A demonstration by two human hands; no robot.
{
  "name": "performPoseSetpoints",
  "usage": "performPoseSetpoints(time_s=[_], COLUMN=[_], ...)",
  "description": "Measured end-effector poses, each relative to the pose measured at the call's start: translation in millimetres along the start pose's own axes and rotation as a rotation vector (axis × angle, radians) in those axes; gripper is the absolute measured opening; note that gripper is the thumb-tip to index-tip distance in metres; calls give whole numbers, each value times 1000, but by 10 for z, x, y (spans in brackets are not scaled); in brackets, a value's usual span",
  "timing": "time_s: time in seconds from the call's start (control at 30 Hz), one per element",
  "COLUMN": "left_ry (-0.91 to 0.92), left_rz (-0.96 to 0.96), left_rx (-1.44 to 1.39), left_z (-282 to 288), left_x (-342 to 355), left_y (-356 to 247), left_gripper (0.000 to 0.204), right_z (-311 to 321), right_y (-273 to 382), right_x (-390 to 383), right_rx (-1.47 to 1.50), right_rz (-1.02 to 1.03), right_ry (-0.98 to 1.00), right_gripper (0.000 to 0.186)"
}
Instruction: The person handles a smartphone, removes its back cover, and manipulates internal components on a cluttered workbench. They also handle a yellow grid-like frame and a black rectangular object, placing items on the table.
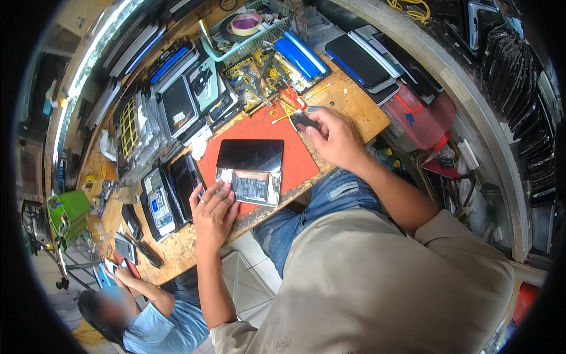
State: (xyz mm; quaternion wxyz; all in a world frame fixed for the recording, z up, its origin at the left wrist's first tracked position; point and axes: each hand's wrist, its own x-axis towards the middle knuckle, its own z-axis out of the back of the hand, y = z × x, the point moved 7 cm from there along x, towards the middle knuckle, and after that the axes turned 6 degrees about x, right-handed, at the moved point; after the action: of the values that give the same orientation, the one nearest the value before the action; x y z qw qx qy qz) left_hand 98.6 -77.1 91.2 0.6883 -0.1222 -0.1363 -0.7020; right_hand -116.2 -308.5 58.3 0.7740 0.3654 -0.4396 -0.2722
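An opened tablet (250,156) lies on the orange-red mat (302,158), its black glass over the upper half and its battery (250,187) and inner parts bare below. My left hand (215,207) rests on the tablet's lower left corner, fingers stretched out together over its edge. Over the mat's right edge, my right hand (337,137) pinches a small black object (304,122); its exact kind I cannot make out. Close to that hand lie red-handled pliers (293,99) and some thin yellow sticks or tools.
Behind the mat stand a tray of tools (253,79), a blue roll (300,54) and a green basket (219,53). Phones and tablets are stacked at the right (358,59). An opened phone (158,202) lies left. A person in light blue (159,321) works at lower left.
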Motion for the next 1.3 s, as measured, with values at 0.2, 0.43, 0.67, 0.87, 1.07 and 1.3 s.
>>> performPoseSetpoints(time_s=[0.2,0.43,0.67,0.87,1.07,1.3], left_ry=[-32,-5,4,-1,-41,-53], left_rz=[4,-3,-5,19,59,126], left_rx=[6,7,-101,-139,-164,-157], left_z=[42,46,18,-23,-27,-38], left_x=[21,33,54,41,5,23], left_y=[-19,0,47,71,73,35], left_gripper=[18,18,19,21,21,20], right_z=[-33,38,-84,-91,-149,-70], right_y=[-219,-7,59,-484,-669,-422], right_x=[766,690,300,341,419,358], right_rx=[18,-214,-166,158,402,467], right_rz=[-175,-25,-26,-360,-415,-217], right_ry=[112,66,70,128,98,0], right_gripper=[20,38,30,9,21,54])
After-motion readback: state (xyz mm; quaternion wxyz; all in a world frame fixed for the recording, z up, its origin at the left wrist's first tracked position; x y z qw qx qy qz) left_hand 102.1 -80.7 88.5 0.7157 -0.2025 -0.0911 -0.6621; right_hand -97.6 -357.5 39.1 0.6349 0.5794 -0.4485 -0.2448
